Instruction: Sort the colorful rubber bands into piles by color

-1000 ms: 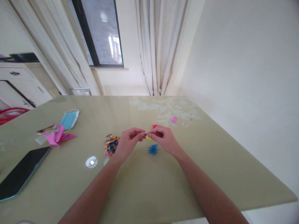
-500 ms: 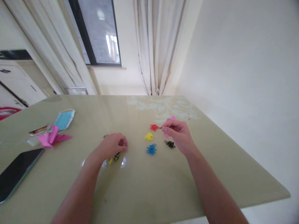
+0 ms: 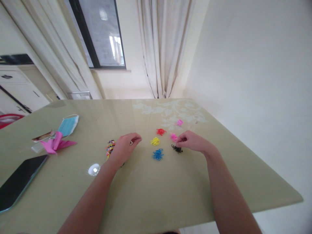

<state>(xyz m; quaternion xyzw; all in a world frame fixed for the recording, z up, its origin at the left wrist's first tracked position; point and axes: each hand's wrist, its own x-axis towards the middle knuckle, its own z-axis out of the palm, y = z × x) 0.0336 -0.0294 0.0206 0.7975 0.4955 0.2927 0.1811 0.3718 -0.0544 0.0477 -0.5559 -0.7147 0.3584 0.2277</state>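
Over the mixed pile of small multicoloured rubber bands [image 3: 110, 148] is my left hand [image 3: 124, 148], its fingertips pinched together at the pile's right side. Whatever lies between them is too small to make out. My right hand [image 3: 193, 141] is closed in a pinch at the pile of black rubber bands [image 3: 177, 149], and its fingertips hide what they hold, if anything. Separate little piles lie between the hands: red bands [image 3: 161, 131], yellow bands [image 3: 155, 141] and blue bands [image 3: 158, 154]. Pink bands [image 3: 173, 136] sit just beyond my right fingertips.
Farther back lies another pink bit [image 3: 179, 122]. On the left are a black-screened phone [image 3: 23, 178], a folded pink paper shape [image 3: 57, 143], a blue face mask [image 3: 68, 126] and a round clear dome [image 3: 94, 169]. A wall borders the glossy table [image 3: 151, 195] on the right.
My hands parted from over the middle piles. My left hand went to the mixed pile, then rose slightly rightward. My right hand moved from beside the red bands down to the black ones.
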